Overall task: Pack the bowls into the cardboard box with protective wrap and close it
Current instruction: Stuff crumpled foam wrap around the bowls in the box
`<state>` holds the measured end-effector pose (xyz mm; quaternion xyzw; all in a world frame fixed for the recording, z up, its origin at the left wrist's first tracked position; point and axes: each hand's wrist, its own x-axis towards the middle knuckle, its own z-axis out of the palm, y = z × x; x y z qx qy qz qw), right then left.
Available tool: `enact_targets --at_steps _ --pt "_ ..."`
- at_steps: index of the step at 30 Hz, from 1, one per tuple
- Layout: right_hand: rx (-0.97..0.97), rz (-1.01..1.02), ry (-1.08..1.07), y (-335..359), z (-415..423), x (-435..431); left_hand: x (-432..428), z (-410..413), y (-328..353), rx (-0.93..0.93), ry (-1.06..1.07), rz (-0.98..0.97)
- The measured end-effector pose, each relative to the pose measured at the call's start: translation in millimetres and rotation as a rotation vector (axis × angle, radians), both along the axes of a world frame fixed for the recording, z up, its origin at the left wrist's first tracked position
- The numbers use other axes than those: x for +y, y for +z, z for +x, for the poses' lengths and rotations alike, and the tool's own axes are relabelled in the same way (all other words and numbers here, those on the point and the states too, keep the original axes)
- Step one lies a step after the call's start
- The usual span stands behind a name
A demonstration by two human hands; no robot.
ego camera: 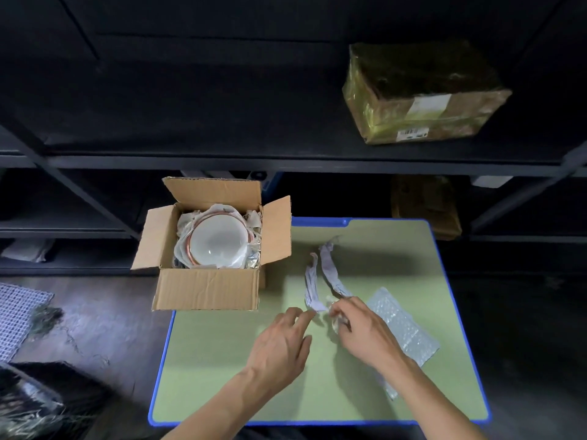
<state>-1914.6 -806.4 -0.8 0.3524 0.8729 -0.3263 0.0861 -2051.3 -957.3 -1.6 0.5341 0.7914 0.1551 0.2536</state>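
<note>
An open cardboard box (206, 289) stands at the left far corner of the green table (222, 360), its flaps up. Inside it a white bowl (218, 242) with a copper rim lies on crumpled white paper wrap (254, 219). Two twisted strips of white paper (330, 271) lie on the table to the right of the box. My right hand (362, 331) pinches the near ends of these strips. My left hand (282, 341) hovers just left of them, fingers spread, holding nothing. A sheet of bubble wrap (403, 328) lies partly under my right wrist.
A dark metal shelf rack (286, 161) runs behind the table. A taped brown parcel (422, 93) sits on its upper shelf at the right, another box (425, 204) on the lower shelf. A white mesh mat (16, 315) and dark debris lie on the floor at left.
</note>
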Motion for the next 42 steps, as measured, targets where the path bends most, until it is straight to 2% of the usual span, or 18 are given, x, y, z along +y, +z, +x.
enact_targets --at_steps 5,12,17,23,27,31,34,40,42 --pt "0.062 0.024 0.000 32.6 10.3 5.1 17.8 0.8 17.9 -0.017 -0.002 0.113" --pt "0.204 -0.041 0.058 74.1 -10.4 2.4 20.1 -5.0 56.0 -0.031 0.050 0.331" --pt "0.268 -0.055 0.153 94.0 -38.2 -5.4 -1.7 -25.0 76.9 -0.100 0.167 0.451" --pt "0.298 0.044 0.322 105.0 -86.7 -25.1 -33.3 -55.4 88.8 -0.104 0.390 0.536" --pt "0.320 0.091 0.330 119.0 -130.2 -34.3 -51.4 -80.9 90.0 -0.055 0.501 0.517" --pt "0.296 0.128 0.403 127.6 -175.5 -33.5 -72.5 -127.4 82.1 0.152 0.661 0.364" --pt "0.275 0.148 0.498 128.0 -211.1 -33.5 -82.0 -158.0 78.5 0.212 0.724 0.287" --pt "0.192 0.184 0.571 126.9 -264.3 -39.1 -80.8 -186.0 66.6 0.316 0.597 0.145" --pt "0.165 0.190 0.592 128.4 -271.3 -38.8 -76.5 -194.4 66.4 0.288 0.562 0.117"
